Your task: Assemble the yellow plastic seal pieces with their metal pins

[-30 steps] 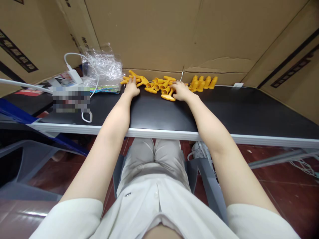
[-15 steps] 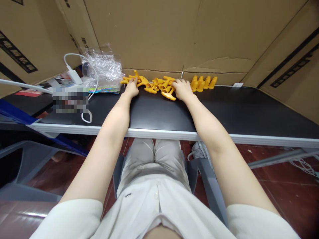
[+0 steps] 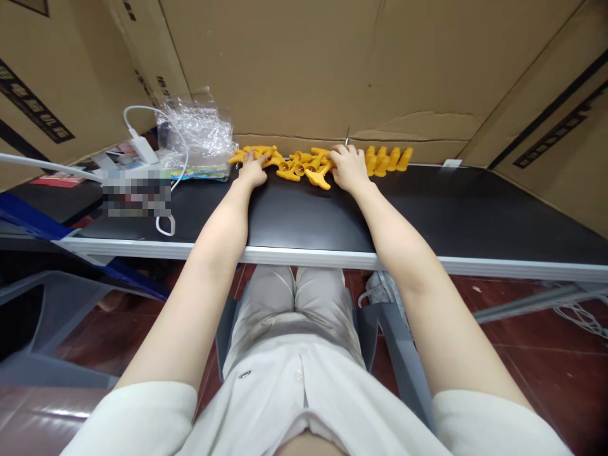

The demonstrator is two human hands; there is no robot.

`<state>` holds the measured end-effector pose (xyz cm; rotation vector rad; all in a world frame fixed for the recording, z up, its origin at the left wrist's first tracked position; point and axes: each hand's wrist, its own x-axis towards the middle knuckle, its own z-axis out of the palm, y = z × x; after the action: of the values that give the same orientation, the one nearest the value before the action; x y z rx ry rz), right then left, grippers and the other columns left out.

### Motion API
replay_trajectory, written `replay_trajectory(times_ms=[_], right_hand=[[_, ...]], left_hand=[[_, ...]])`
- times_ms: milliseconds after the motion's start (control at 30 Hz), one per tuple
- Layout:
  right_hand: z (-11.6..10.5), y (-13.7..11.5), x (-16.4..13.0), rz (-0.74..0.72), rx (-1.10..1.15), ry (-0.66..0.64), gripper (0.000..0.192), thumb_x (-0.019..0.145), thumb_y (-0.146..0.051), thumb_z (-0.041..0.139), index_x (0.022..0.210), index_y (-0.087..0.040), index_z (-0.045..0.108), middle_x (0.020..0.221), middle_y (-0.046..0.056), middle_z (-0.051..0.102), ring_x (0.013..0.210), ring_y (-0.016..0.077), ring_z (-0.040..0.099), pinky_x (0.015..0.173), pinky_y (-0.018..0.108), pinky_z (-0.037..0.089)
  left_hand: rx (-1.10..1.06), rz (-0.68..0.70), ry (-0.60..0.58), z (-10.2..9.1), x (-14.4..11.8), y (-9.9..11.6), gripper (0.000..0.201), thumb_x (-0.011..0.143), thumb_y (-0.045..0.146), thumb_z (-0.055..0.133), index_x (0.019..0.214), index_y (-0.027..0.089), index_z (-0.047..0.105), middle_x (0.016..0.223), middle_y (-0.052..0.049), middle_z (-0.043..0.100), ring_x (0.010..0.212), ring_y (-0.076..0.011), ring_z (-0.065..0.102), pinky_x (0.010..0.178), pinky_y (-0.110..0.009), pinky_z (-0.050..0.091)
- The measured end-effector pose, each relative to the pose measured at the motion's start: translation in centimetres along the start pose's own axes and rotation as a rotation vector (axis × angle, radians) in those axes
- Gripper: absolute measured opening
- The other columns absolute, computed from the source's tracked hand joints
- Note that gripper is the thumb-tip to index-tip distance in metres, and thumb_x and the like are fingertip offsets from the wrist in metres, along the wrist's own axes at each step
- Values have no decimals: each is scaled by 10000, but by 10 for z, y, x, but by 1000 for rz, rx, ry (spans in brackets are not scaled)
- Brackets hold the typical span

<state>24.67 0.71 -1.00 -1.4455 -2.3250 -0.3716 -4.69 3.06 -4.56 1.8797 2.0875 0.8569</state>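
1. Cardboard sheets (image 3: 294, 63) wall in a black table (image 3: 451, 209), and both bare arms stretch across it to its far edge.
2. Left hand (image 3: 253, 172) lies palm down with fingers spread flat, fingertips resting on the left end of a loose heap of yellow plastic pieces (image 3: 297, 166) — it grips nothing that I can see.
3. Right hand (image 3: 350, 167) lies likewise, fingers loosely fanned over the heap's right end; one T-shaped piece (image 3: 319, 179) sits just by its thumb side.
4. Beyond the right hand, on its outer side, a tidy row of yellow pieces (image 3: 388, 159) stands close against the cardboard.
5. Outward from the left hand sit a crumpled clear bag (image 3: 199, 130) and a white charger with cable (image 3: 142, 147).
6. Judging by this, the step is sorting or gathering the heap between the palms — any next move would call for pinching a single piece free without scattering its neighbours.
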Motion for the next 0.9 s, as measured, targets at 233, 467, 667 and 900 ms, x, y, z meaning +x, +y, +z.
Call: replay_trajectory(times_ms=[233,467,667,900], right_hand=[[6,7,2,-15,38,52,453,1026,-227,449,1417,-187,674,1583,212,595,1435,460,491,1133,700,391],[-4,1,0,11,-7,92,455,1034,-310,456,1441,-222,640,1597,199,579,1503,456,429,1186,716,326],[-15,-12,-3,41,-44,61,471,1032,-269,417,1457,-175,599,1475,222,647,1445,424,500,1238,659,293],[-19,-20,-3,-62,-5,80,484,1089,-316,346,1473,-144,587,1481,214,639,1396,404,531,1199,569,345]], left_hand=[[84,-17,-64,-6,-14,11,984,779,46,660,1710,282,445,1884,-99,137,1761,-380,45,1395,-710,172],[34,98,142,-12,-13,24,541,1048,262,525,1583,231,599,1840,-78,335,1741,-299,213,1422,-554,172],[-112,545,97,-6,-25,52,664,1038,450,597,1672,298,470,1625,-107,615,1561,-310,538,1327,-433,381],[-27,536,118,-3,-42,79,534,967,291,630,1499,241,647,1429,-119,725,1393,-352,662,1237,-453,469]])
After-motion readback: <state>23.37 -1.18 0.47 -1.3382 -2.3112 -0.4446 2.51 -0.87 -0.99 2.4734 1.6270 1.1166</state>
